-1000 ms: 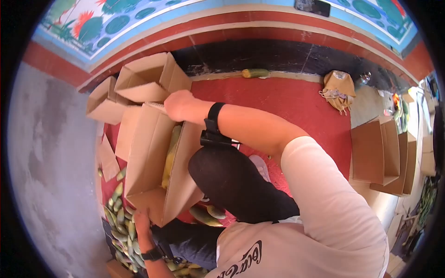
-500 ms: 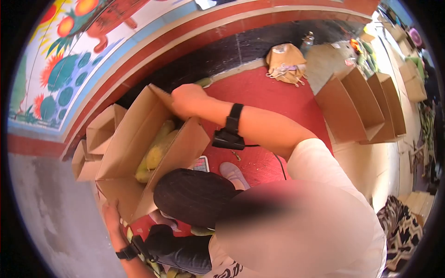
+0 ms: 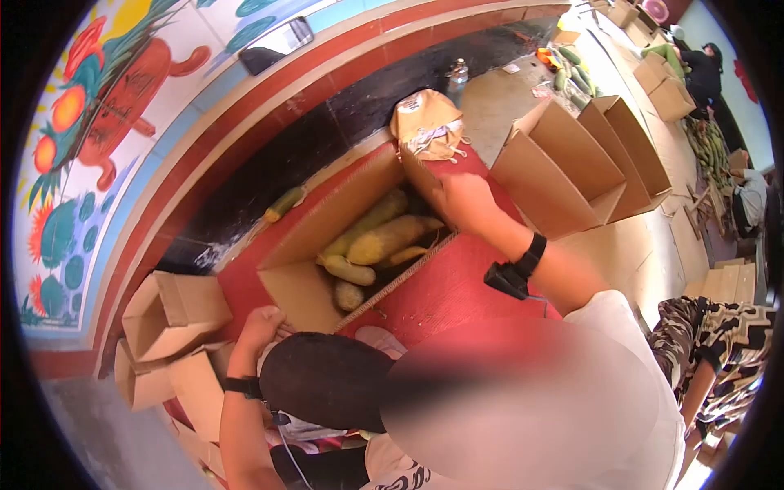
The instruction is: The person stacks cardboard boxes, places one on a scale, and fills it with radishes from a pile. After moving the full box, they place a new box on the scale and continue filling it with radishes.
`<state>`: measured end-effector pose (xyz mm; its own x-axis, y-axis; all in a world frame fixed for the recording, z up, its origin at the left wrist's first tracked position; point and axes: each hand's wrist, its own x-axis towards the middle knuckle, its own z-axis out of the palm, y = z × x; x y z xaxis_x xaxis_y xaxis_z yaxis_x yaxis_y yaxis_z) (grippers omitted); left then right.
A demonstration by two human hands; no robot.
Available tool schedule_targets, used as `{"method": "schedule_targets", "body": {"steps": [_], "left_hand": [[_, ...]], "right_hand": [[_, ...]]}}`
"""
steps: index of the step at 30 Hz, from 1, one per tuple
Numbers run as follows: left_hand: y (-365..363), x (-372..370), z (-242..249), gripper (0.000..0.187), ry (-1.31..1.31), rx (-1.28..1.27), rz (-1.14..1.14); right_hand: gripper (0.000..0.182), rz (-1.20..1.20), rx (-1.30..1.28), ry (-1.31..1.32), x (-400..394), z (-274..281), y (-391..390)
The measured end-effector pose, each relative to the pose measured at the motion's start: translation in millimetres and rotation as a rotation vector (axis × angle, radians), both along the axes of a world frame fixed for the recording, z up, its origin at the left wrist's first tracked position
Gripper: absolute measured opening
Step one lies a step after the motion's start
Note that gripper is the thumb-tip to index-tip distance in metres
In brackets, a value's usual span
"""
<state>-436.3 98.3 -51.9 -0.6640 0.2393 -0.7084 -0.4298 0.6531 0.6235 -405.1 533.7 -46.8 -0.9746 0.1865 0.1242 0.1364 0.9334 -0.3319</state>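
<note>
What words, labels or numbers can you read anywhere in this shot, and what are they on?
No text reads clearly.
White script on the person's shirt: cut off at the picture's edge, unreadable.
Print on the tan paper bag: too small and blurred.
Cardboard box of mangoes, held by the left hand and right hand: no markings show.
Wall mural: painted shapes only, no lettering.

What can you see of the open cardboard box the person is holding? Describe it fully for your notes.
The cardboard box is plain brown corrugated card, long and open-topped, lying on the red floor. Inside lie several yellow-green mangoes. The left hand grips its near end and the right hand holds its far end. Other empty boxes stand beside it.
</note>
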Motion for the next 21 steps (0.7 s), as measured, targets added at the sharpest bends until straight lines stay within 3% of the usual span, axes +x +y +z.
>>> {"method": "schedule_targets", "body": {"steps": [4,6,9,10,11,12,14,15,16,18,21], "left_hand": [[-21.0,0.7,54.3,0.032,0.042,0.044,0.142],[-57.4,12.9,70.9,0.036,0.114,0.023,0.214],[-79.8,40.3,98.6,0.038,0.186,-0.067,0.296],[-86.2,52.7,105.4,0.038,0.199,-0.123,0.346],[-94.9,65.2,108.5,0.038,0.198,-0.126,0.350],[-103.7,77.3,110.5,0.037,0.232,-0.140,0.359],[-112.0,106.2,116.5,0.036,0.269,-0.156,0.380],[-112.8,121.7,120.5,0.035,0.268,-0.164,0.453],[-113.6,136.5,122.5,0.034,0.268,-0.171,0.528],[-127.5,164.3,123.9,0.034,0.240,-0.168,0.611],[-136.5,194.5,130.0,0.034,0.198,-0.192,0.755]], "right_hand": [[0.023,-0.153,-0.063,-0.265,19.0,-45.8,58.9],[0.020,-0.110,0.057,-0.056,44.1,-68.7,68.0],[0.017,-0.039,0.014,0.049,42.6,-23.6,111.2],[0.014,-0.151,0.165,0.088,41.1,-36.7,150.8],[0.015,-0.078,0.351,0.089,56.3,21.8,151.7],[0.019,-0.392,0.070,0.296,55.9,-5.1,208.6],[0.026,-0.593,0.290,0.183,82.4,-19.1,297.1],[0.026,-0.597,0.402,0.248,103.4,-30.5,339.7],[0.031,-0.721,0.470,0.121,118.8,-19.9,357.4],[0.052,-0.815,0.555,-0.053,145.3,-18.6,403.3],[0.065,-0.918,0.432,-0.271,167.3,-17.0,411.1]]}}
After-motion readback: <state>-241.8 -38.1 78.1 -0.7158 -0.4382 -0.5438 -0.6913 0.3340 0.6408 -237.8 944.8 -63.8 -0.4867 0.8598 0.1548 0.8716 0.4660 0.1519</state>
